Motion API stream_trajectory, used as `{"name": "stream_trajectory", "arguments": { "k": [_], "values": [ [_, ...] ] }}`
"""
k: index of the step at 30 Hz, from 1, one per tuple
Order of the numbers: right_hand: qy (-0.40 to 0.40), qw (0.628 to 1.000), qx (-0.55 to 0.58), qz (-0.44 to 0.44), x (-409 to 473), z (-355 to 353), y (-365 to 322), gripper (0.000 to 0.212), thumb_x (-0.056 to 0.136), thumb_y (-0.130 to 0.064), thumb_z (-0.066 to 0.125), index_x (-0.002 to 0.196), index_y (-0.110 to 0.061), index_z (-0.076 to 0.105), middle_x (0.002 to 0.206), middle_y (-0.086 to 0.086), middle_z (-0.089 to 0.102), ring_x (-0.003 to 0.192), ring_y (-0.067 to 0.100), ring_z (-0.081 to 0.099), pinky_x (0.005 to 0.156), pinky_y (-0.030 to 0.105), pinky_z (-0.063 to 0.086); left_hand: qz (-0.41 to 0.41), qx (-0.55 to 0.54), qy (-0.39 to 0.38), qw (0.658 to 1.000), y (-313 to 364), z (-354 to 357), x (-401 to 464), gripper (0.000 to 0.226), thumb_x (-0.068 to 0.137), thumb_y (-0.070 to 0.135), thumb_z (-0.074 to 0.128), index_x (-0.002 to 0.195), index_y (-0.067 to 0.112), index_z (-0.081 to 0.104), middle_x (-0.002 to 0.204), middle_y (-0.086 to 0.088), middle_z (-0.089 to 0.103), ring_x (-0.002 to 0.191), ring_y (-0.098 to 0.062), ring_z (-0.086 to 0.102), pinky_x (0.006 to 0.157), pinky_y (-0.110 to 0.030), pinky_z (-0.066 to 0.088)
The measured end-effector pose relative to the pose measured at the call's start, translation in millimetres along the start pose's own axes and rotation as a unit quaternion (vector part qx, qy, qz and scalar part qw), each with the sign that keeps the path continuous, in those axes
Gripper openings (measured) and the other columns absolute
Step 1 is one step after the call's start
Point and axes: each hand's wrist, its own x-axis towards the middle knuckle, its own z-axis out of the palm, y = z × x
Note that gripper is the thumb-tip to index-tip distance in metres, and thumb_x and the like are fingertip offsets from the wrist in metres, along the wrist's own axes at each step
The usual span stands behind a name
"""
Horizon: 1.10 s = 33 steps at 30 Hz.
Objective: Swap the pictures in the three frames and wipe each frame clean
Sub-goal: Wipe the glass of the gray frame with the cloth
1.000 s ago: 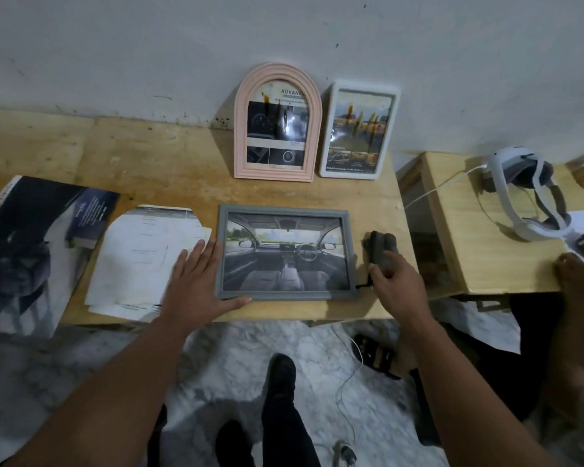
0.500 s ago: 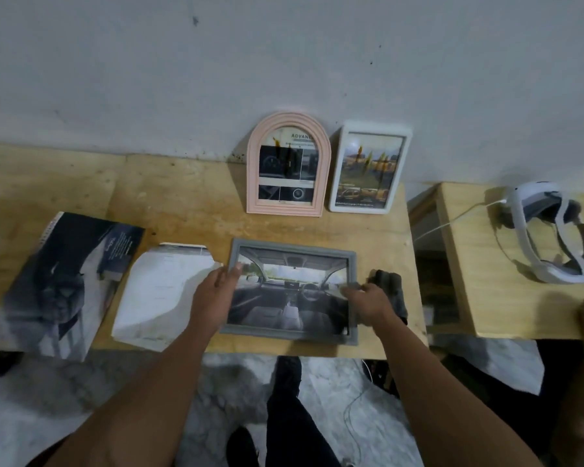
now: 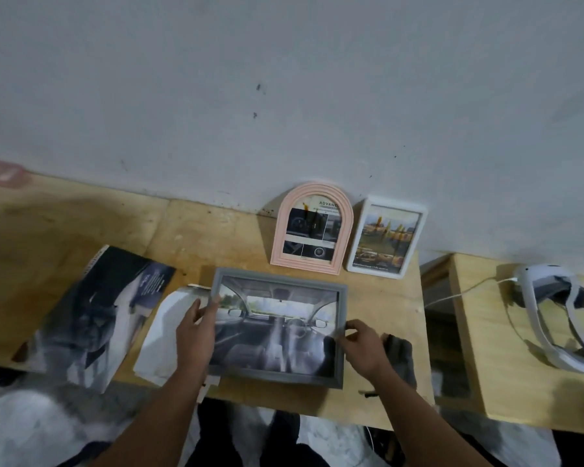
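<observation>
1. Head view, centre: a grey rectangular picture frame (image 3: 279,328) with a car-interior photo is held near the front edge of the pale wooden table (image 3: 216,230), its far edge tilted up. Whether its near edge touches the wood cannot be told.
2. The left hand (image 3: 196,332) grips the frame's left side, fingers curled over the edge and onto the glass.
3. The right hand (image 3: 363,345) pinches the frame's right edge between thumb and fingers, low on that side.
4. Just right of the right hand, a dark grey crumpled cloth (image 3: 400,357) lies on the table, partly hidden by the wrist.
5. Upper centre, against the white wall (image 3: 284,96), stands a pink arched frame (image 3: 312,229) holding a dark printed page. Just beside it to the right leans a white rectangular frame (image 3: 386,238) with a yellowish landscape print.
6. Left of the grey frame, a white sheet of paper (image 3: 164,335) lies flat, its right part under the left hand and the frame. Further left lies a dark glossy magazine (image 3: 95,315), overhanging the table's front edge.
7. At the right of the picture, on a separate lower wooden table (image 3: 486,348), a white headset (image 3: 567,315) rests with a white cable running left.
8. The picture is motion-blurred, so fine print is unreadable.
</observation>
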Motion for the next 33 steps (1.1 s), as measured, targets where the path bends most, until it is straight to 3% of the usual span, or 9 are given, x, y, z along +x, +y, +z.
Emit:
{"name": "stream_trajectory", "arguments": {
  "k": [4,7,9,14,16,19,21,25,33],
  "values": [
    [-0.012,0.999,0.024,-0.035,-1,30,-50,0.029,0.092,-0.032,0.070,0.119,-0.024,0.064,0.097,0.000,0.074,0.084,0.016,0.071,0.078,0.042,0.062,0.014,-0.001,0.007,1.000,9,-47,32,0.030,0.106,0.041,0.053,0.114,0.019,0.072,0.109,-0.003,0.068,0.108,-0.025,0.056,0.090,-0.036,0.038],
    [-0.002,0.997,0.033,-0.063,4,52,-96,0.035,0.092,-0.033,0.070,0.125,-0.023,0.064,0.105,-0.002,0.073,0.090,0.014,0.070,0.078,0.033,0.060,0.027,-0.015,0.024,0.999,32,-77,66,0.040,0.104,0.042,0.057,0.130,0.014,0.069,0.128,-0.007,0.067,0.115,-0.026,0.058,0.097,-0.040,0.044],
    [0.013,0.996,0.031,-0.088,11,64,-130,0.034,0.094,-0.031,0.069,0.127,-0.021,0.065,0.104,-0.005,0.072,0.091,0.014,0.068,0.074,0.026,0.055,0.047,-0.028,0.018,0.998,52,-94,93,0.036,0.104,0.035,0.060,0.130,0.011,0.068,0.123,-0.003,0.066,0.115,-0.024,0.058,0.095,-0.037,0.042],
    [0.047,0.994,0.036,-0.089,43,80,-203,0.037,0.095,-0.040,0.065,0.125,-0.019,0.067,0.105,0.000,0.074,0.094,0.022,0.069,0.080,0.037,0.056,0.043,0.000,-0.080,0.996,99,-119,157,0.061,0.100,0.041,0.065,0.155,0.024,0.045,0.152,-0.005,0.050,0.134,-0.030,0.050,0.107,-0.046,0.041],
    [0.047,0.995,0.039,-0.081,59,83,-224,0.045,0.094,-0.039,0.067,0.132,-0.015,0.061,0.115,0.002,0.072,0.104,0.025,0.067,0.088,0.039,0.055,0.049,0.009,-0.106,0.993,112,-119,182,0.066,0.099,0.039,0.066,0.158,0.024,0.038,0.149,-0.001,0.049,0.135,-0.029,0.049,0.109,-0.046,0.040],
    [0.043,0.995,0.064,-0.065,81,86,-250,0.043,0.092,-0.034,0.071,0.129,-0.018,0.057,0.110,0.002,0.066,0.107,0.028,0.065,0.094,0.045,0.054,0.039,-0.003,-0.130,0.991,125,-113,214,0.059,0.091,0.044,0.071,0.143,0.027,0.050,0.136,-0.004,0.062,0.117,-0.028,0.063,0.104,-0.053,0.050],
    [0.050,0.994,0.074,-0.062,97,87,-263,0.036,0.089,-0.034,0.074,0.117,-0.022,0.055,0.107,0.002,0.066,0.102,0.027,0.065,0.093,0.044,0.054,0.041,-0.016,-0.132,0.990,132,-106,232,0.042,0.094,0.039,0.068,0.133,0.029,0.054,0.127,-0.006,0.064,0.107,-0.027,0.065,0.094,-0.048,0.054],
    [0.059,0.989,0.131,-0.041,126,91,-278,0.043,0.076,-0.039,0.079,0.110,-0.019,0.061,0.107,0.003,0.072,0.099,0.026,0.069,0.090,0.046,0.058,0.059,-0.055,-0.132,0.988,146,-91,257,0.051,0.098,0.030,0.067,0.145,0.020,0.049,0.133,-0.008,0.062,0.103,-0.022,0.064,0.079,-0.037,0.052],
    [0.030,0.958,0.286,-0.001,143,92,-295,0.037,0.089,-0.025,0.076,0.123,-0.022,0.060,0.115,0.004,0.070,0.105,0.029,0.066,0.080,0.044,0.057,0.064,-0.098,-0.131,0.984,161,-80,285,0.056,0.097,0.033,0.067,0.149,0.028,0.046,0.141,-0.004,0.058,0.124,-0.026,0.060,0.112,-0.055,0.047]
  ]
}}
